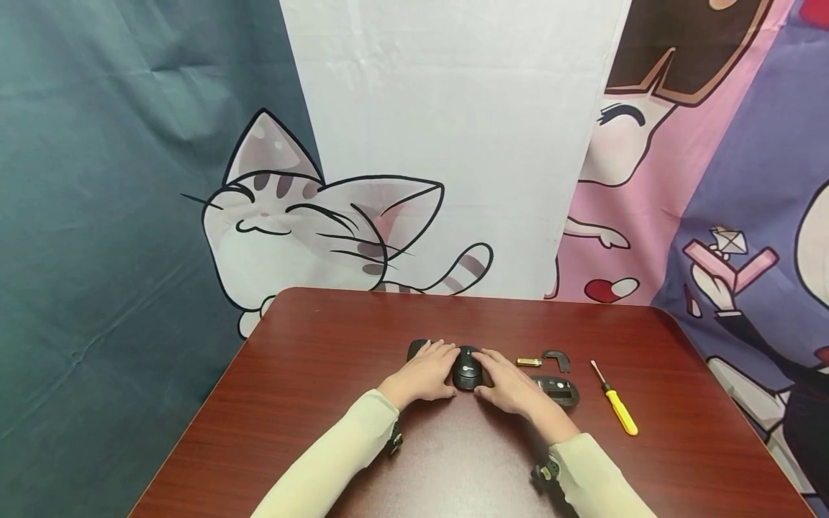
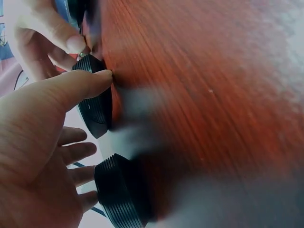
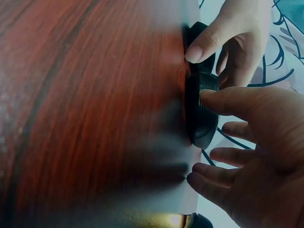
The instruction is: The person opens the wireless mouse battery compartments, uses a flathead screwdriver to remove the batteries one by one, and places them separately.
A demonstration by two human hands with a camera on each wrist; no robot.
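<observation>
A black computer mouse [image 1: 468,368] sits on the table between my two hands, its buttons facing away from me. My left hand [image 1: 427,372] is at its left side, and the thumb touches the mouse's near edge in the left wrist view. At the right side is my right hand [image 1: 512,385], its thumb against the mouse [image 3: 205,111] and its other fingers spread nearly straight. A second black mouse [image 2: 121,192] lies beyond my left fingers, mostly covered by that hand in the head view.
Right of my right hand lies an overturned mouse [image 1: 562,391] with its battery slot uncovered. Behind it are a gold battery [image 1: 529,362] and a curved black cover [image 1: 558,358]. Farther right rests a yellow-handled screwdriver [image 1: 619,409]. The wooden table [image 1: 311,338] ends before a printed curtain [image 1: 466,144].
</observation>
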